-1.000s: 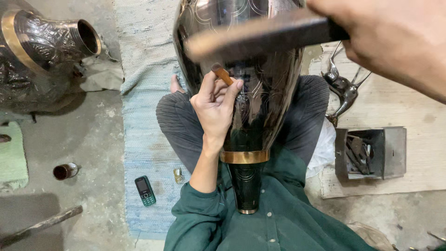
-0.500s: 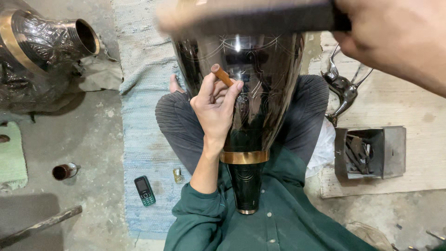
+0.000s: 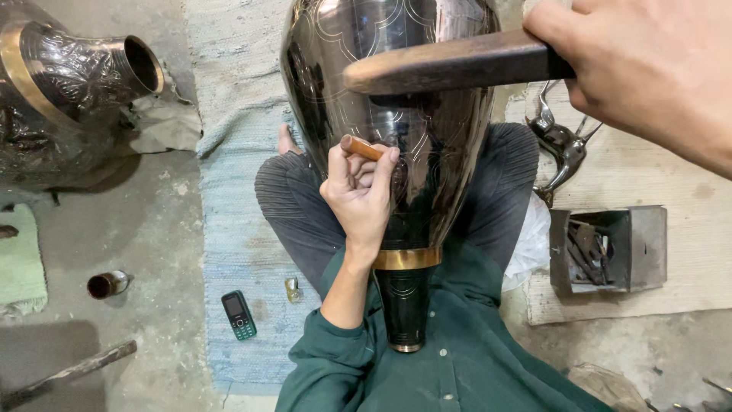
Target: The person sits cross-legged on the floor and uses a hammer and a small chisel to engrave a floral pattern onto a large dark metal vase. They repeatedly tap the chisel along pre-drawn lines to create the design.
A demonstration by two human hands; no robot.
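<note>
Nearest my view, the right hand (image 3: 648,72) fills the upper corner, its wrist cut off by the frame, fingers wrapped tight round a wooden mallet handle (image 3: 457,62) that crosses and hides part of the dark metal vase (image 3: 404,168). Below it, the left hand (image 3: 358,194) pinches a short copper-tipped chisel (image 3: 360,147), fingers closed on it, the tip pressed to the vase's engraved wall. The vase lies in my lap on crossed legs, its brass band (image 3: 406,258) and narrow neck pointing at my green shirt; its top runs out of frame. Farther off, on the floor, lie a mobile phone (image 3: 239,314), a small cup (image 3: 107,284), a metal box of tools (image 3: 606,248), and a second, ornate vase (image 3: 69,91), partly cut off.
</note>
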